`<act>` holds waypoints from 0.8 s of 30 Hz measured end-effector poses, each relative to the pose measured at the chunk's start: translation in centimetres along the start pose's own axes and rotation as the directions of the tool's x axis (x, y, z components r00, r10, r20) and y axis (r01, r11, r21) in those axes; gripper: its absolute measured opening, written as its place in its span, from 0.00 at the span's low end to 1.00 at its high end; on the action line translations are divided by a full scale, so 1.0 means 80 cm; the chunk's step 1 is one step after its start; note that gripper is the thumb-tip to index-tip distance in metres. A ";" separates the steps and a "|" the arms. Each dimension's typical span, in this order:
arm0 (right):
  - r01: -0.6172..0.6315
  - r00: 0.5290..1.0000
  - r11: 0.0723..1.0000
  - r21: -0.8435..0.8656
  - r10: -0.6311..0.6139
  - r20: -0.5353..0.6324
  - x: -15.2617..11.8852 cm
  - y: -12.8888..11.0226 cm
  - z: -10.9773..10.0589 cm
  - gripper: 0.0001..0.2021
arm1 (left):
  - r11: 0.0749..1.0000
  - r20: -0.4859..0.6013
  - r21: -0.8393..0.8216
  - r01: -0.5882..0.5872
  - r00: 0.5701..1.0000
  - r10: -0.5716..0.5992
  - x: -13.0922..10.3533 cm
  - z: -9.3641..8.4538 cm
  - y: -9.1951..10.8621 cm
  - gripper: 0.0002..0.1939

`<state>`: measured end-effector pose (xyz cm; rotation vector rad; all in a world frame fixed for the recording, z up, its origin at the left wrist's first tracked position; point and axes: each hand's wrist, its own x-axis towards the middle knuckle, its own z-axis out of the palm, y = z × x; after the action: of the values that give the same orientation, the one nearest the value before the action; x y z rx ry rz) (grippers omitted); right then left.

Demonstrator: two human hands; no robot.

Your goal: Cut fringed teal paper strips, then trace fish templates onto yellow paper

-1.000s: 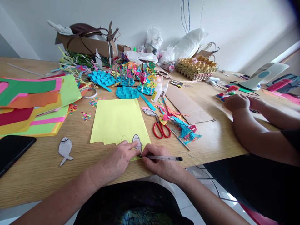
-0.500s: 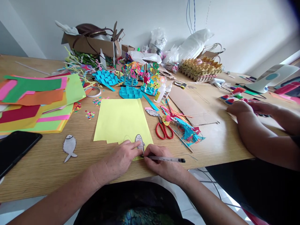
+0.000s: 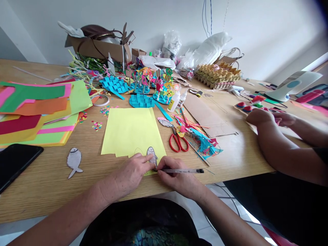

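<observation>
A grey paper fish cutout (image 3: 151, 154) lies on the near edge of a yellow paper sheet (image 3: 130, 128). My left hand (image 3: 132, 171) presses it down, index finger and thumb stretched out and apart. Tight against its tail, my right hand (image 3: 176, 176) grips a clear pen (image 3: 186, 171) with a black end. The pen tip is mostly hidden by my fingers. A faint fish outline shows on the sheet beside the cutout, partly under my left hand. Another grey fish cutout (image 3: 74, 160) rests on the table to the left.
Red-handled scissors (image 3: 178, 142) and paper scraps (image 3: 207, 143) lie right of the sheet. Glue bottles (image 3: 174, 101) stand behind them. Coloured papers (image 3: 33, 112) and a black phone (image 3: 19, 162) are left. Another person's hands (image 3: 261, 118) work at the right.
The pen's black end has swung slightly toward me and to the right. My left hand stays on the cutout. The whole view has shifted a little.
</observation>
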<state>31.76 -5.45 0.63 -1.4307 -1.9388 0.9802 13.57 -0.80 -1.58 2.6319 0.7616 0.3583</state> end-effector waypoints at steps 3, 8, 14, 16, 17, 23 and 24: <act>0.009 1.000 0.999 -0.031 -0.009 0.003 0.000 -0.002 0.000 0.05 | 1.000 -0.008 -0.003 -0.004 1.000 0.004 0.000 0.001 -0.001 0.21; 0.019 1.000 0.997 -0.080 -0.019 0.003 0.001 -0.004 0.002 0.04 | 1.000 0.000 0.007 0.006 1.000 -0.006 0.000 0.001 -0.001 0.22; 0.025 1.000 0.997 -0.078 -0.027 -0.015 0.002 -0.004 0.004 0.04 | 1.000 -0.017 -0.007 0.000 1.000 0.000 -0.001 0.001 0.001 0.21; 0.034 0.999 0.996 -0.084 -0.037 -0.031 0.003 -0.003 0.005 0.04 | 1.000 -0.020 -0.018 0.005 1.000 -0.005 -0.001 0.002 0.000 0.21; 0.037 0.998 0.995 -0.088 -0.040 -0.037 0.003 -0.003 0.006 0.04 | 1.000 -0.026 -0.025 0.003 1.000 -0.004 -0.001 0.003 -0.001 0.21; 0.025 0.998 1.000 0.017 -0.024 -0.055 -0.001 -0.001 -0.001 0.03 | 0.997 -0.072 -0.077 -0.015 0.997 0.010 0.000 0.008 -0.005 0.21; 0.016 0.996 0.999 0.046 -0.012 -0.088 -0.002 0.000 -0.004 0.03 | 0.996 -0.068 -0.084 -0.005 0.998 -0.001 0.000 0.007 -0.005 0.20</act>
<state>32.06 -5.52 0.84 -1.4084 -1.8487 0.9347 13.58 -0.68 -2.25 2.5530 0.7480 0.4719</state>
